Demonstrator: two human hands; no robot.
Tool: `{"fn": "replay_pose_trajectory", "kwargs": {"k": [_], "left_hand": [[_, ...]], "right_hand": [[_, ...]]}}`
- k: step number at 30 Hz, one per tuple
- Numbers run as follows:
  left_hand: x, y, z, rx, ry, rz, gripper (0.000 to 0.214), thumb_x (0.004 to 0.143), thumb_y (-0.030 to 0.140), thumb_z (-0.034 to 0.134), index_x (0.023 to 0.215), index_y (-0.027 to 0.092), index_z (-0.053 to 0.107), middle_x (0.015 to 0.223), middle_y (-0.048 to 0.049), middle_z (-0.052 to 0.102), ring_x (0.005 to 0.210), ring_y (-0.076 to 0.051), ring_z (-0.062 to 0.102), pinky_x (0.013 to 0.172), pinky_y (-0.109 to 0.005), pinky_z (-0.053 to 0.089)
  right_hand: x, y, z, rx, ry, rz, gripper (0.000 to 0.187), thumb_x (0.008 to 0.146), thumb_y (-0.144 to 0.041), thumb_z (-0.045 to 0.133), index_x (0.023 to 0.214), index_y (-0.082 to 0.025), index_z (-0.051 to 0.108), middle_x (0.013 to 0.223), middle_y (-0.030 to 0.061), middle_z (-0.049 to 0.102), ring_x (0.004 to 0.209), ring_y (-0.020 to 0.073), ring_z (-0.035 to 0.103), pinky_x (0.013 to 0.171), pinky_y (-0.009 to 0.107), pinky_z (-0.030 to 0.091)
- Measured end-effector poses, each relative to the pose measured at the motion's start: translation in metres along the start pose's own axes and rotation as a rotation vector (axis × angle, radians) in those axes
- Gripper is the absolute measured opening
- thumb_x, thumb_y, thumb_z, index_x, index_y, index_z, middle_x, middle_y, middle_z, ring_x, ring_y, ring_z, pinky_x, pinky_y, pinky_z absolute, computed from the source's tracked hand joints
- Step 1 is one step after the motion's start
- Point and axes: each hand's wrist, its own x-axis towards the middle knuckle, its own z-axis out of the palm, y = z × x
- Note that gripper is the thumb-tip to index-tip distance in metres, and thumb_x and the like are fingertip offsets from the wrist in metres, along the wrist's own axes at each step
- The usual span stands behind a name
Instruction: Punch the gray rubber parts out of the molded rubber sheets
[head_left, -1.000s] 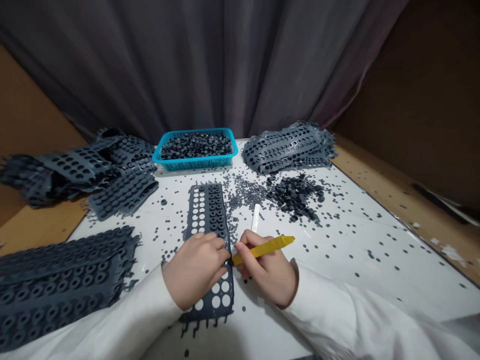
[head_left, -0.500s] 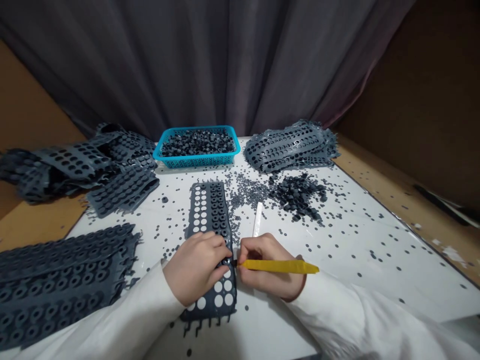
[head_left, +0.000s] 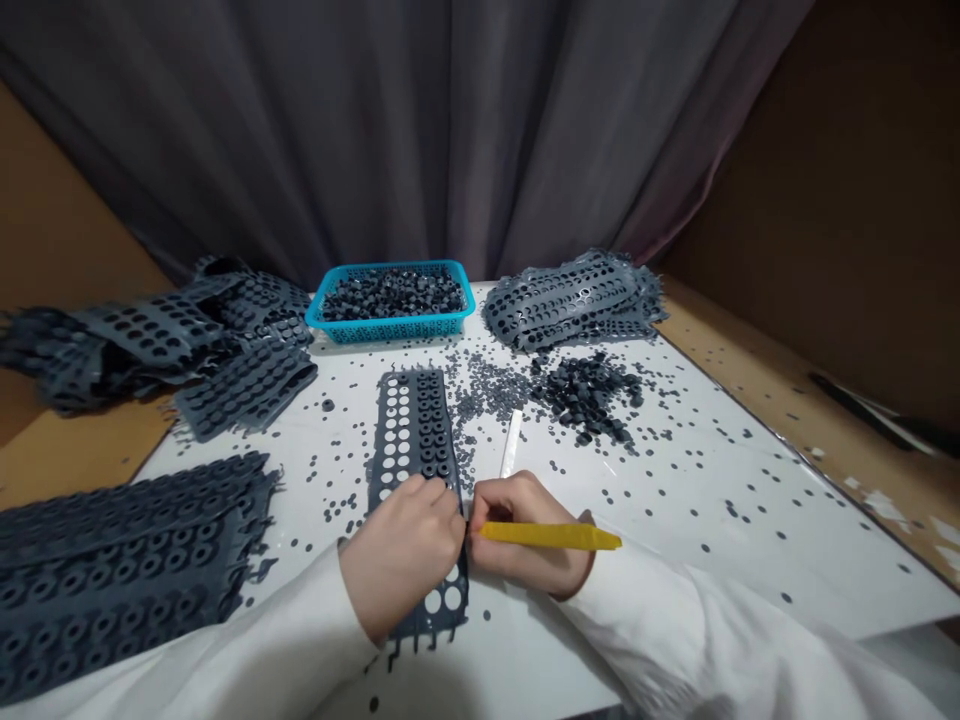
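A dark grey rubber sheet (head_left: 420, 440) lies lengthwise before me. Round raised rings fill part of it, and punched-out holes show white table through the rest. My left hand (head_left: 411, 550) rests on the sheet with its fingers curled closed at the right edge; whatever its fingertips pinch is hidden. Close against it, my right hand (head_left: 525, 540) grips a slim tool with a yellow handle (head_left: 555, 536). The tool's tip is hidden between the hands. A white strip (head_left: 511, 442) lies on the table just beyond my right hand.
A blue basket (head_left: 390, 328) of small black pieces stands at the back. More ringed sheets (head_left: 135, 560) lie at left, with perforated sheets (head_left: 172, 325) behind. Another stack (head_left: 574, 300) sits back right, near a heap of black pieces (head_left: 589, 395). Small discs litter the white table (head_left: 675, 600).
My left fingers have curled further over the sheet's right edge. My right hand and the yellow-handled tool stay close beside it. The whole view has shifted slightly.
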Motion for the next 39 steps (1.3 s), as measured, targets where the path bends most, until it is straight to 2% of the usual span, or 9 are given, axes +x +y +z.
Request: {"fn": "replay_pose_trajectory", "kwargs": {"k": [12,16,19,22,24,27,31,35,39], "left_hand": [[-0.002,-0.009,0.017,0.028,0.155,0.095,0.018,0.084,0.003,0.044,0.075,0.013,0.054,0.071,-0.0062,0.056,0.069,-0.020,0.049,0.065,-0.033,0.038],[-0.003,-0.020,0.006,-0.269,0.184,0.024,0.018,0.089,0.009,0.042,0.078,0.015,0.054,0.075,-0.0037,0.058,0.073,-0.018,0.051,0.068,-0.031,0.041],[-0.004,-0.031,-0.021,-0.511,0.320,-0.047,0.016,0.090,0.014,0.041,0.086,0.016,0.056,0.081,-0.0032,0.061,0.079,-0.016,0.054,0.071,-0.028,0.043],[-0.006,-0.039,-0.039,-0.606,0.410,-0.151,0.015,0.089,0.019,0.044,0.085,0.018,0.059,0.082,-0.0034,0.063,0.079,-0.015,0.057,0.071,-0.027,0.045],[-0.010,-0.040,-0.035,-0.668,0.379,-0.233,0.015,0.087,0.022,0.047,0.082,0.018,0.061,0.081,-0.0036,0.063,0.078,-0.016,0.058,0.071,-0.027,0.046],[-0.020,-0.036,-0.013,-0.834,0.280,-0.381,0.015,0.086,0.026,0.050,0.090,0.019,0.061,0.079,-0.0027,0.062,0.073,-0.015,0.057,0.066,-0.027,0.046],[-0.031,-0.027,0.011,-1.238,0.217,-0.511,0.021,0.086,0.033,0.047,0.093,0.018,0.060,0.073,-0.0021,0.060,0.065,-0.014,0.056,0.059,-0.025,0.045],[-0.032,-0.024,0.016,-1.622,0.188,-0.580,0.015,0.078,0.027,0.049,0.080,0.014,0.056,0.070,-0.0031,0.060,0.056,-0.012,0.053,0.054,-0.025,0.044],[-0.031,-0.027,0.018,-1.807,0.242,-0.607,0.016,0.062,0.014,0.044,0.074,0.015,0.053,0.070,-0.0014,0.056,0.055,-0.011,0.050,0.050,-0.023,0.038]], "right_hand": [[0.001,-0.001,0.000,0.024,-0.009,-0.003,0.006,0.057,-0.008,0.057,0.058,-0.013,0.055,0.052,-0.0037,0.053,0.046,0.0058,0.043,0.041,0.015,0.029],[0.001,-0.004,-0.002,0.059,-0.030,0.016,0.005,0.058,-0.010,0.059,0.058,-0.013,0.055,0.051,-0.0040,0.053,0.045,0.0059,0.043,0.040,0.015,0.028],[0.000,-0.007,-0.003,0.092,-0.041,0.030,0.006,0.058,-0.010,0.060,0.058,-0.013,0.055,0.052,-0.0040,0.053,0.046,0.0060,0.044,0.041,0.014,0.029],[0.000,-0.009,-0.004,0.097,-0.040,0.033,0.006,0.059,-0.010,0.060,0.057,-0.013,0.055,0.052,-0.0042,0.052,0.046,0.0057,0.044,0.041,0.014,0.029],[0.001,-0.009,-0.004,0.094,-0.022,0.020,0.006,0.059,-0.010,0.059,0.056,-0.013,0.055,0.051,-0.0044,0.052,0.045,0.0053,0.043,0.040,0.015,0.029],[0.001,-0.011,-0.002,0.151,0.011,0.021,0.008,0.059,-0.009,0.058,0.055,-0.014,0.053,0.049,-0.0052,0.050,0.044,0.0047,0.041,0.040,0.015,0.029],[0.000,-0.013,0.003,0.297,-0.033,0.094,0.009,0.057,-0.008,0.059,0.054,-0.014,0.051,0.049,-0.0051,0.051,0.044,0.0044,0.042,0.040,0.014,0.030],[-0.002,-0.014,0.006,0.301,-0.064,0.111,0.007,0.056,-0.009,0.058,0.054,-0.013,0.053,0.049,-0.0043,0.052,0.043,0.0046,0.042,0.038,0.014,0.029],[-0.001,-0.015,0.007,0.264,-0.071,0.108,0.006,0.056,-0.010,0.057,0.054,-0.013,0.053,0.047,-0.0044,0.051,0.042,0.0048,0.041,0.038,0.015,0.028]]}}
